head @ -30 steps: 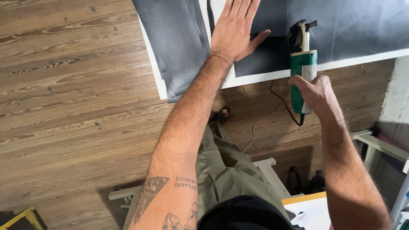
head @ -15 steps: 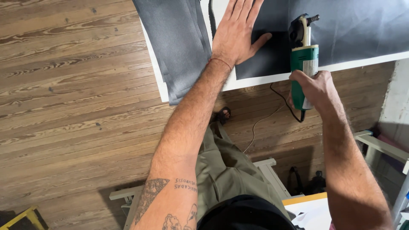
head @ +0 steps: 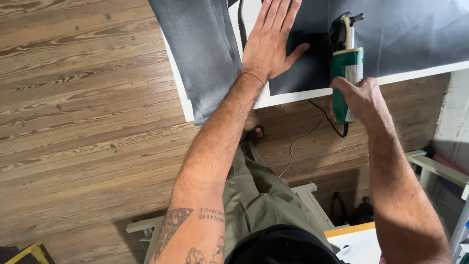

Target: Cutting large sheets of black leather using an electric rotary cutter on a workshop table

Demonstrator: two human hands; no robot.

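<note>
Cutter (head: 346,63) in right hand (head: 359,98) grip; left hand (head: 271,46) flattens fabric (head: 405,34).

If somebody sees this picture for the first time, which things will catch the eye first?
First the green electric cutter, gripped in the right hand at the white table's near edge, on dark grey fabric. Next the left hand, pressed flat on that fabric beside the tool. More grey fabric hangs over the table's left corner above the wooden floor.
</note>
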